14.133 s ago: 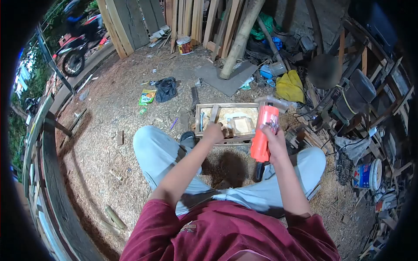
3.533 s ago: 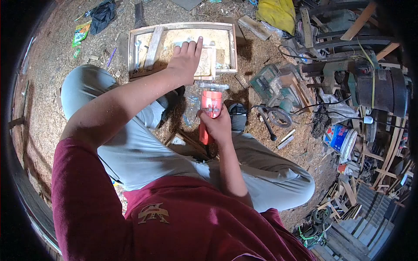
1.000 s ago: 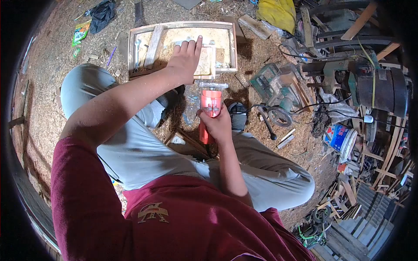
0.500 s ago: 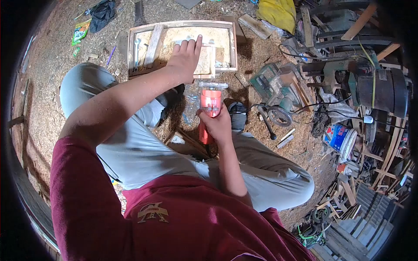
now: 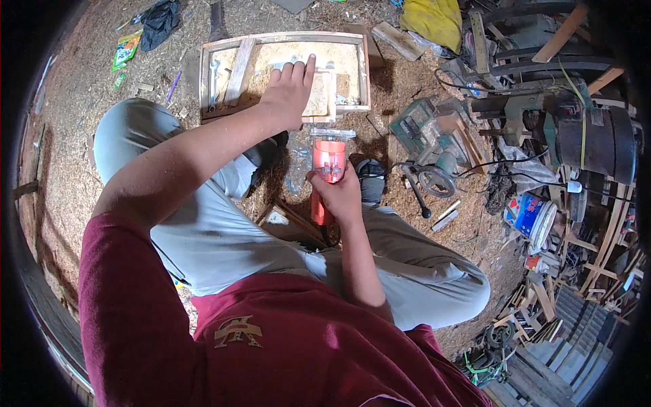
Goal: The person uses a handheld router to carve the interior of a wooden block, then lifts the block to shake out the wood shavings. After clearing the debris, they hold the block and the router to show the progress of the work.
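My right hand (image 5: 341,192) is wrapped round a red hand-held power tool (image 5: 329,152) that looks like a trim router. The tool's flat clear or metal base plate (image 5: 333,133) points away from me, just short of a small wooden frame (image 5: 331,95). My left hand (image 5: 287,88) lies over the left side of that frame, its index finger stretched and the other fingers bent; the thumb is mostly hidden. Beneath the frame is a larger shallow wooden box (image 5: 365,74) with sawdust in it. A spanner (image 5: 213,81) lies in the box's left section.
Sawdust covers the floor round my crossed legs. To the right stand a green metal machine (image 5: 424,132) with a handwheel, a large motor-like machine (image 5: 576,132) and a blue-and-white bucket (image 5: 530,220). Wood scraps (image 5: 536,305) are heaped beyond. A yellow sack (image 5: 434,24) lies at the back.
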Available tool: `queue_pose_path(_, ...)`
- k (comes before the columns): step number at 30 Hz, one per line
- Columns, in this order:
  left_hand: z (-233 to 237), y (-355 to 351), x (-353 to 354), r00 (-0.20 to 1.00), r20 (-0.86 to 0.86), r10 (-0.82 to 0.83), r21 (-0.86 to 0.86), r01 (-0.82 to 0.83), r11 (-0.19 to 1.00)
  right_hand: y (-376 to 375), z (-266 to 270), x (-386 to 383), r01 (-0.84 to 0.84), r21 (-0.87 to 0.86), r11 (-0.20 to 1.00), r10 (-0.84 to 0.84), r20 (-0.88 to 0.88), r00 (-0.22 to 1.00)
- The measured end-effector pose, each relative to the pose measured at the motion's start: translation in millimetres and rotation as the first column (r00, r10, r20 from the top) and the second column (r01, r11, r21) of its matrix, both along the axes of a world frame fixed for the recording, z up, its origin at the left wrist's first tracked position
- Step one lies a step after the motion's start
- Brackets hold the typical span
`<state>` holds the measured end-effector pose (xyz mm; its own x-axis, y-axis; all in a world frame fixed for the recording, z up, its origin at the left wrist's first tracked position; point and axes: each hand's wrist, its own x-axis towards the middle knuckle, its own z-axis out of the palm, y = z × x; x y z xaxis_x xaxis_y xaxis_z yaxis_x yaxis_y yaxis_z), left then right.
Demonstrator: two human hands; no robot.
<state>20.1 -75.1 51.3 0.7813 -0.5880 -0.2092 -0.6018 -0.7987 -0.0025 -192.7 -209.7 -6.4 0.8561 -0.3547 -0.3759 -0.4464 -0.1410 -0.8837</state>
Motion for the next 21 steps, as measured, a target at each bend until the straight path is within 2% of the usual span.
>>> queue_pose_path(20, -0.4, -0.3, 0.0, 1.000, -0.001, 0.001, 0.006, -0.001, 1.000, 1.0, -0.6, -0.6, 0.018, 0.050, 0.999, -0.020, 0.026, 0.999)
queue_pose_path(21, -0.5, -0.3, 0.0, 1.000, -0.003, 0.001, 0.004, -0.001, 1.000, 0.9, -0.3, -0.5, 0.013, 0.016, 1.000, -0.014, 0.013, 1.000)
